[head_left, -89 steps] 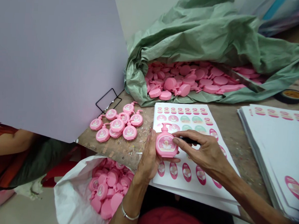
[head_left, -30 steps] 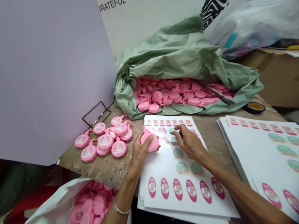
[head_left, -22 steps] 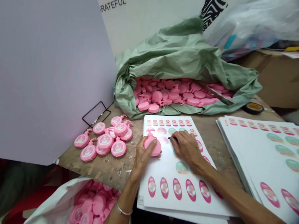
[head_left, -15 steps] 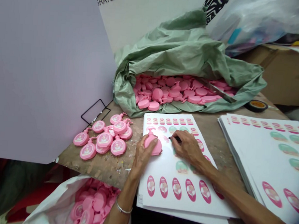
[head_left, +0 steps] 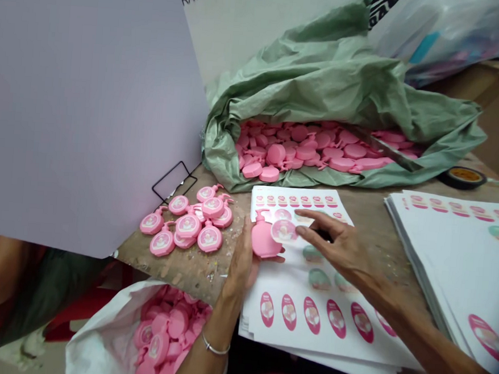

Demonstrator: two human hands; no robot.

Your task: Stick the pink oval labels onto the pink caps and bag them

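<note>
- Fingers (head_left: 319,217) of the right hand (head_left: 349,254) hold an oval pink-and-white printed sticker (head_left: 284,231) at its right edge, thumb against it, forefinger apart above (whatever grips from behind is hidden).
- A slim dark object (head_left: 325,235) sits partly hidden inside that hand.
- The left hand (head_left: 244,261) wraps a round pink plastic pump-shaped bottle (head_left: 263,242), thumb along its left side, fingertips showing beneath at the right.
- The bottle is upright above a white paper sheet of printed stickers (head_left: 277,283); the sticker overlaps its right side, though contact is unclear.
- Left of it, pink bottles with round labels (head_left: 188,226) lie heaped on the worn brown tabletop (head_left: 175,270).
- Behind, a crumpled green sack (head_left: 311,94) holds plain pink ones.
</note>
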